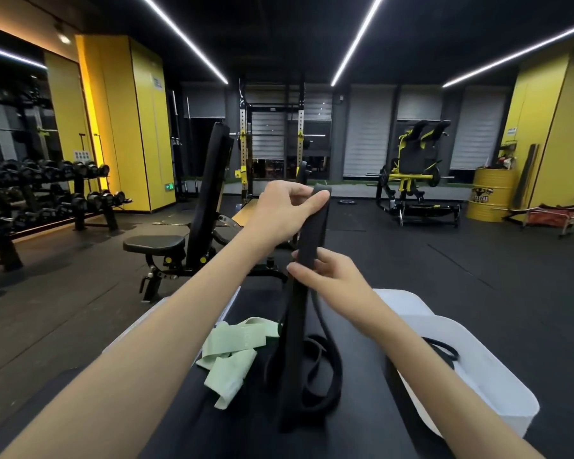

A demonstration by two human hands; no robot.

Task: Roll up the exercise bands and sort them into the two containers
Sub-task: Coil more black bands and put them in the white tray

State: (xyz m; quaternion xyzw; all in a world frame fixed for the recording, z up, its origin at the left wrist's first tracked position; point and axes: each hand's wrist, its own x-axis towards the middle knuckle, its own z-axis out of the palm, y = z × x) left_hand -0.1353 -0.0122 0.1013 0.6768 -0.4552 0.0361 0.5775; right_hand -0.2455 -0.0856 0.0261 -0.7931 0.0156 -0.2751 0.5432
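I see the flat bands (227,351) lying on the bench pad (361,366), just left of the long band (309,240); the left container (136,327) and right container (484,379) flank the pad.

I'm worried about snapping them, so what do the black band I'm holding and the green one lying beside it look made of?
Black band: likely matte rubber or latex; flat, dull, hangs limp. Light green band: thin matte latex or fabric, folding softly with creases; which one is unclear.
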